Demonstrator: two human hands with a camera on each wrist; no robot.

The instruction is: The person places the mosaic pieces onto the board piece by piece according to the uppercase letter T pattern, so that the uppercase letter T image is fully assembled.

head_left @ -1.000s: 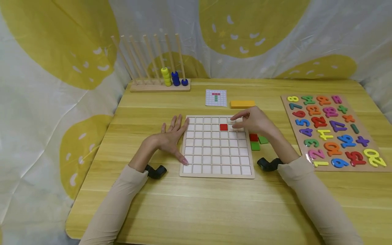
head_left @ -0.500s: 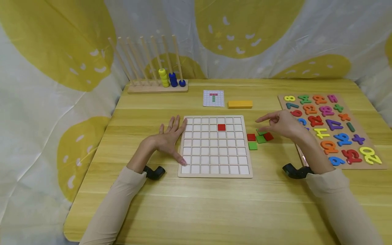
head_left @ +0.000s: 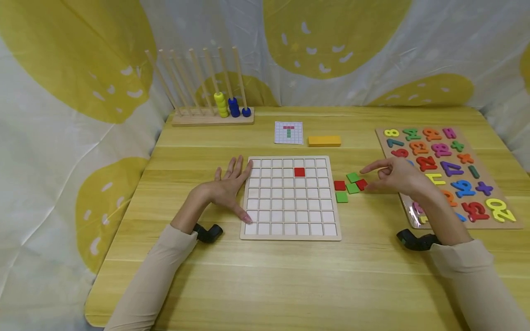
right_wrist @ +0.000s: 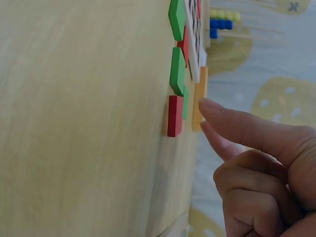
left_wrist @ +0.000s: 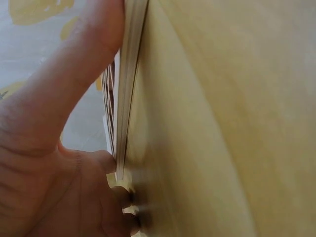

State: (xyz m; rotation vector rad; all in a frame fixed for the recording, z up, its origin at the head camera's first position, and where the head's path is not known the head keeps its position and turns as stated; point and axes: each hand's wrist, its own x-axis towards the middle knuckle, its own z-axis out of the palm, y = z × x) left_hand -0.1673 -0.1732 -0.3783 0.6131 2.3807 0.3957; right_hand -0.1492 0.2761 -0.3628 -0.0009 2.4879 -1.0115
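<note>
A wooden grid board of white squares lies at the middle of the table, with one red tile in its second row. Along the board's left edge my left hand rests with spread fingers, thumb on the lower left corner. In the left wrist view the thumb overlaps the board's side. My right hand is beside the loose tiles, thumb and forefinger apart around a red tile, holding nothing. Next to it lie green tiles and another red tile.
A card with a T pattern and an orange block lie behind the board. A bead abacus stands at the back left. A number puzzle board lies at the right, partly under my right hand in view.
My right hand has moved right, from over the board's upper right to the loose tiles, passing above them. The left hand keeps its place on the board's edge.
</note>
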